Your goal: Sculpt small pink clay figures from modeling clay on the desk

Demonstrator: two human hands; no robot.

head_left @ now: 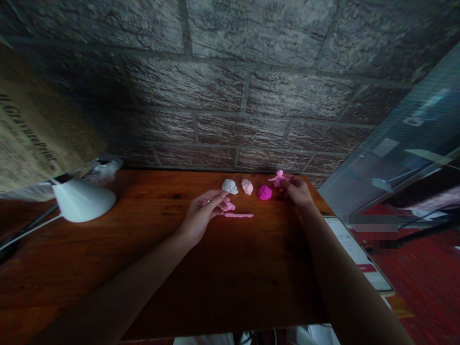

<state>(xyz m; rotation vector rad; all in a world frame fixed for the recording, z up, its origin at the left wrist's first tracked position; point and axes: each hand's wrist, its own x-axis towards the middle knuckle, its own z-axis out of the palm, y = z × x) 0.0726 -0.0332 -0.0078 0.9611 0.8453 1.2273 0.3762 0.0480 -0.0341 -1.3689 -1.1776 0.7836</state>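
My left hand, with a ring on one finger, pinches a soft pink clay lump just above the table. Close by its fingertips lies a thin pink clay roll. At the right, my right hand has its fingers closed on a small pink clay figure with a round head and an arm sticking out; its lower part is partly hidden by the fingers. Between the hands sit a white clay lump, a pale pink clay lump and a bright magenta clay ball.
The wooden table runs up to a brick wall. A white lamp-like cone and a printed brown paper bag stand at the left. A tablet or phone lies along the right edge, near a glass panel.
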